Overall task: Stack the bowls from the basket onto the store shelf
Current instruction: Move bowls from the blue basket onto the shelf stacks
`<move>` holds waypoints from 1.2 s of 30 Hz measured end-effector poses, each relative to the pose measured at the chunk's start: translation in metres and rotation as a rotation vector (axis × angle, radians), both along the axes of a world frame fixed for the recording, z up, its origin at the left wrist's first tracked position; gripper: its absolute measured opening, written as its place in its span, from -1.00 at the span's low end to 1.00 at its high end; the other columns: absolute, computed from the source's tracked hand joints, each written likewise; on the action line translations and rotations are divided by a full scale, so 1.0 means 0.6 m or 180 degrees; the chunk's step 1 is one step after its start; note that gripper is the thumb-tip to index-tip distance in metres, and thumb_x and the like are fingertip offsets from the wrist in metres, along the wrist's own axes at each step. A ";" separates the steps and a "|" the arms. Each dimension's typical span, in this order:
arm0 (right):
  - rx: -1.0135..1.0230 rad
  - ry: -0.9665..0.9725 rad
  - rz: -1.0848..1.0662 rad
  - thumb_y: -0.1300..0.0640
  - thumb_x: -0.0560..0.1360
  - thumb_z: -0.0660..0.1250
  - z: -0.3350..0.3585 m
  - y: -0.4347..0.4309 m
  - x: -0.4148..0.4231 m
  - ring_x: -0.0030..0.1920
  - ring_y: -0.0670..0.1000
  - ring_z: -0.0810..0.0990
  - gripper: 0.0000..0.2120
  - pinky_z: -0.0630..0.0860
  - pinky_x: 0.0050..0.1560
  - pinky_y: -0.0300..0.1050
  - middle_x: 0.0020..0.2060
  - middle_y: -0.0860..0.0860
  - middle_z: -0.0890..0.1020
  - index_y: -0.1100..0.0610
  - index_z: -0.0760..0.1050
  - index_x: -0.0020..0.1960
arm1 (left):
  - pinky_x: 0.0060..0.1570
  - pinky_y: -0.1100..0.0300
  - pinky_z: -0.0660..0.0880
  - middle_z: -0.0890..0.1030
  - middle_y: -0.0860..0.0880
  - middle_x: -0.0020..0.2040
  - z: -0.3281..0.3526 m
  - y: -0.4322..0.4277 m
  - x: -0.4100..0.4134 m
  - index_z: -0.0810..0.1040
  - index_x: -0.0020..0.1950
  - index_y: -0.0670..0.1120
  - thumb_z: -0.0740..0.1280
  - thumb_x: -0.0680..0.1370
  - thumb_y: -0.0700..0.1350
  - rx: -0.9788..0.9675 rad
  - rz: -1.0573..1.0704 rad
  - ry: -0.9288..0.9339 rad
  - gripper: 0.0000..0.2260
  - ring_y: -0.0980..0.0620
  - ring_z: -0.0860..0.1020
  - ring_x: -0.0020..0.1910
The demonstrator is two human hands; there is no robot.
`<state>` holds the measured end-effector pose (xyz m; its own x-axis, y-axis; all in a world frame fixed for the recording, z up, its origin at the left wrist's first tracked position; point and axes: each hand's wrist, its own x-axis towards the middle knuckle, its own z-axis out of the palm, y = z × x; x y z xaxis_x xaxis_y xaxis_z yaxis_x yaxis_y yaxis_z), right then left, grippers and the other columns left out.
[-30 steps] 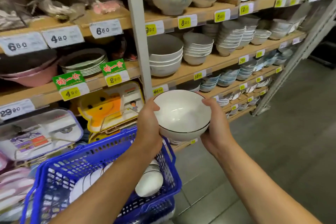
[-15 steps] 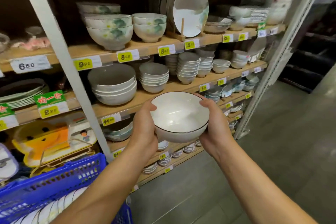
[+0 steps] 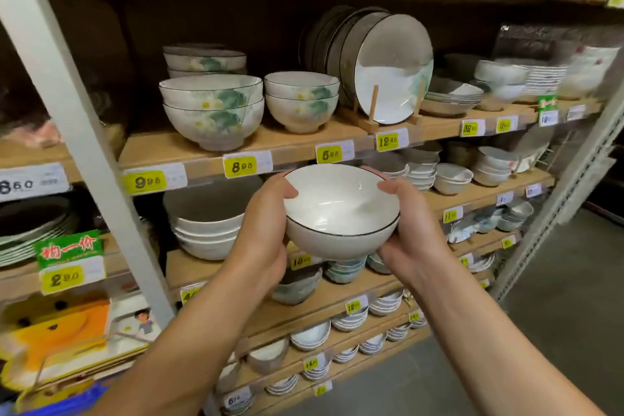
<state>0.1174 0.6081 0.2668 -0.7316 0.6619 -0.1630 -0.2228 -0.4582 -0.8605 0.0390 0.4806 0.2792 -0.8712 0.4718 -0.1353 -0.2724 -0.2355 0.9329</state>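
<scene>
Bowl (image 3: 341,213) raised higher since earlier frame, now held in air in front of shelf (image 3: 297,142), rim just below price-tag edge. Gripped from both sides: left hand (image 3: 266,233) and right hand (image 3: 412,233) curled round it, thumbs over rim. Basket (image 3: 67,402) barely seen, bottom left.
</scene>
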 end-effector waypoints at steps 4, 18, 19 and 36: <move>0.0043 0.0144 0.0182 0.19 0.52 0.13 0.038 0.032 -0.061 0.14 0.19 0.61 -0.63 0.56 -0.03 -0.01 0.10 0.13 0.68 0.14 0.56 0.25 | -0.25 0.16 0.37 0.65 0.04 -0.11 0.034 0.018 -0.058 0.61 -0.08 -0.02 0.18 0.47 -0.19 -0.0066 -0.0064 0.0390 -0.78 -0.01 0.52 -0.08; 0.0011 0.0524 0.0892 0.19 0.50 0.13 0.166 0.170 -0.185 0.03 0.20 0.63 -0.61 0.60 -0.06 0.02 0.11 0.17 0.66 0.18 0.55 0.26 | -0.27 0.19 0.54 0.65 -0.01 0.03 0.151 0.099 -0.158 0.60 0.11 0.06 0.18 0.51 -0.16 -0.0170 -0.0161 0.1274 -0.71 0.01 0.56 -0.02; 0.0002 0.0513 0.1019 0.19 0.50 0.13 0.177 0.183 -0.192 -0.01 0.19 0.64 -0.60 0.61 -0.11 0.00 0.10 0.17 0.66 0.19 0.53 0.26 | -0.25 0.18 0.52 0.61 -0.06 0.08 0.161 0.105 -0.164 0.59 0.13 0.03 0.19 0.51 -0.15 -0.0240 -0.0133 0.1292 -0.72 -0.01 0.52 -0.02; 0.0403 0.1123 0.1825 -0.06 0.54 0.18 0.223 0.228 -0.254 0.08 0.10 0.58 -0.68 0.46 0.00 -0.02 0.10 0.10 0.66 0.10 0.57 0.10 | -0.34 0.14 0.37 0.51 -0.14 -0.12 0.238 0.173 -0.186 0.43 -0.09 -0.11 0.12 0.34 -0.15 -0.0059 0.0892 0.0894 -0.81 -0.12 0.47 -0.18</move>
<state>-0.0349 0.7449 0.4006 -0.9673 0.1524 0.2028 -0.2521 -0.4880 -0.8357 -0.0725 0.5843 0.4218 -0.9702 0.2101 0.1204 0.0665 -0.2468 0.9668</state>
